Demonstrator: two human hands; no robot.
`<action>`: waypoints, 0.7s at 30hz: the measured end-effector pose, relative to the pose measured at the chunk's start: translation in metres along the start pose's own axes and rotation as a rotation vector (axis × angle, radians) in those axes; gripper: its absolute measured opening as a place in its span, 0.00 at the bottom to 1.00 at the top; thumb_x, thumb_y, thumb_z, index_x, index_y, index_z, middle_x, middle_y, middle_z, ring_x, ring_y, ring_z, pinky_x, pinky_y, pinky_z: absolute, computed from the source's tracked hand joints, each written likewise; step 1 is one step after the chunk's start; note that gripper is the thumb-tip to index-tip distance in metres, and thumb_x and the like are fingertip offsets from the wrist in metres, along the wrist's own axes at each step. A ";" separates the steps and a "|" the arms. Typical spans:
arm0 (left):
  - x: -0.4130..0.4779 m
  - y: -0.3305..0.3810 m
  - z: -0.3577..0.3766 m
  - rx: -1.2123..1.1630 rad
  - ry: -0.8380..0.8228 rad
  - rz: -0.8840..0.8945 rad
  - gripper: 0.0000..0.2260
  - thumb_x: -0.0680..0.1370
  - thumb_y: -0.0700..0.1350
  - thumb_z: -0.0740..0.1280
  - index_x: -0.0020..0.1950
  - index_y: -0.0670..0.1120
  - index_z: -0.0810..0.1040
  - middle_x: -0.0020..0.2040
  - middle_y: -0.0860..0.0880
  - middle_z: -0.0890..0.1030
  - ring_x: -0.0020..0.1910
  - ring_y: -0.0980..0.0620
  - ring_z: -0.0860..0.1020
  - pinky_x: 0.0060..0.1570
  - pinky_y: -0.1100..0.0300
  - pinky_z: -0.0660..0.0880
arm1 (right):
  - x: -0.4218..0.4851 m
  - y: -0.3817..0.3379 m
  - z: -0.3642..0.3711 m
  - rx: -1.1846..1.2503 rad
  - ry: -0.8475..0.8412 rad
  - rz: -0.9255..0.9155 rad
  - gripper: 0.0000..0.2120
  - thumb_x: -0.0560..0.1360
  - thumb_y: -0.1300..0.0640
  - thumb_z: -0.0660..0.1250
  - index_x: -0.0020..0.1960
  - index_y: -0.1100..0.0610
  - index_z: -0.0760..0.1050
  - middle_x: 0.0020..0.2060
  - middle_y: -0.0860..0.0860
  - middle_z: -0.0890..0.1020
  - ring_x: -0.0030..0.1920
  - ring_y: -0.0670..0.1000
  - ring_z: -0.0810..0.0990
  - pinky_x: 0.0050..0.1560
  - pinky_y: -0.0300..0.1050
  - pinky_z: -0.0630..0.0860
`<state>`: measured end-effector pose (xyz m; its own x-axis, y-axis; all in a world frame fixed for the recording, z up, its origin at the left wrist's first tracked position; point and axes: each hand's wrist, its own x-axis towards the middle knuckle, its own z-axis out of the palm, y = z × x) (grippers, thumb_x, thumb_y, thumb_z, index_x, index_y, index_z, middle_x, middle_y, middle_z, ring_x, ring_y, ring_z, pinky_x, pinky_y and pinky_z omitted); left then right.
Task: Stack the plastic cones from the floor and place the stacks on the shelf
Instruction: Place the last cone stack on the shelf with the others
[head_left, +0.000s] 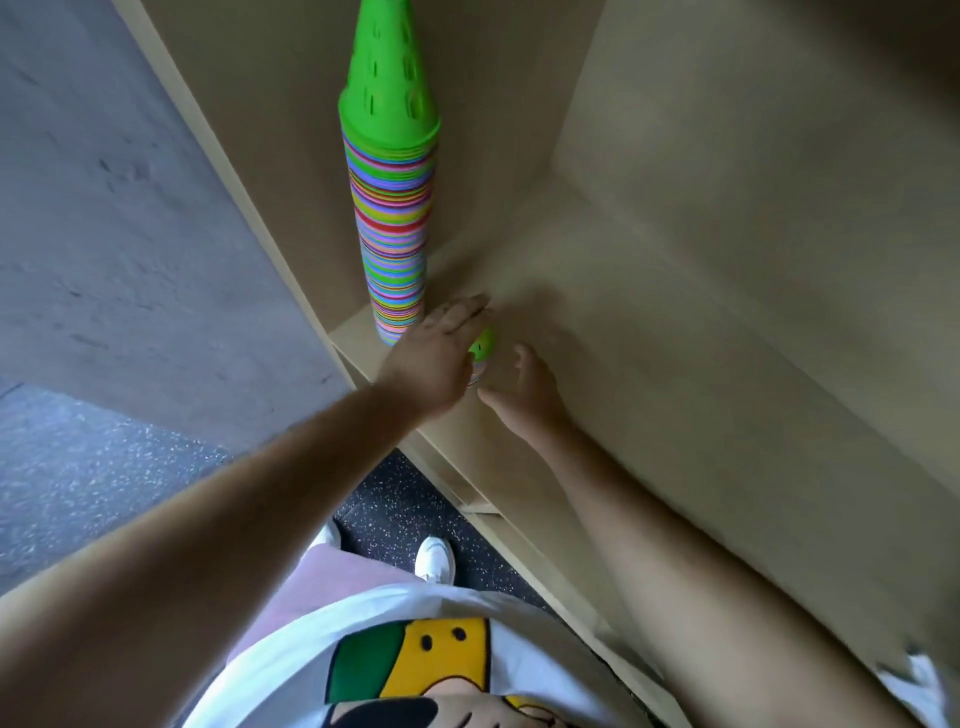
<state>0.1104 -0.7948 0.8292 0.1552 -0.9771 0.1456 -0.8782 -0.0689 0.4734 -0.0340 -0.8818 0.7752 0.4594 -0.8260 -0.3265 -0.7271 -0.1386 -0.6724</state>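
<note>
Print: my white shirt carries a cartoon picture in yellow, green and black. I can read no words on it.
Left hand: reached in over the shelf, fingers straight and close together. The palm lies over the short stack of cones.
Right hand: just beside the same short stack on its right. The fingers are loosely curved, with the thumb raised and apart from them. I cannot tell if the fingertips touch the cones.
Short stack: stands on the shelf board between my two hands, near the front edge, with a green cone on top.
Tall stack of cones: upright on the same board, close to the left side panel. It shows many thin coloured rims, and a green cone with slots caps it.
Hidden: my left hand covers most of the short stack. The picture's top edge cuts off the tall stack's tip.
Below: white shoes on a dark speckled floor.
</note>
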 end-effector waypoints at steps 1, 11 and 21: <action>-0.001 -0.003 0.000 -0.014 0.022 0.006 0.28 0.71 0.31 0.71 0.73 0.38 0.76 0.73 0.38 0.76 0.66 0.34 0.78 0.68 0.44 0.74 | 0.003 -0.002 0.004 -0.006 -0.018 -0.001 0.38 0.69 0.54 0.77 0.74 0.57 0.65 0.67 0.59 0.76 0.68 0.58 0.73 0.65 0.48 0.72; -0.031 -0.023 -0.005 -0.216 0.101 -0.097 0.30 0.72 0.26 0.66 0.73 0.41 0.76 0.75 0.43 0.74 0.74 0.44 0.73 0.75 0.62 0.65 | 0.043 0.009 0.062 0.321 -0.050 0.009 0.40 0.50 0.41 0.81 0.60 0.42 0.73 0.53 0.46 0.84 0.53 0.48 0.84 0.58 0.55 0.79; -0.024 0.002 -0.045 -0.216 0.213 0.015 0.24 0.77 0.32 0.67 0.73 0.40 0.77 0.76 0.45 0.74 0.74 0.46 0.74 0.73 0.52 0.71 | 0.019 -0.004 0.045 0.529 0.095 -0.159 0.29 0.60 0.49 0.83 0.57 0.50 0.77 0.48 0.53 0.86 0.49 0.58 0.86 0.51 0.66 0.80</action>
<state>0.1249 -0.7628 0.8661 0.2548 -0.9117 0.3222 -0.7678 0.0117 0.6405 0.0006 -0.8721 0.7415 0.4769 -0.8662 -0.1491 -0.2858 0.0075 -0.9582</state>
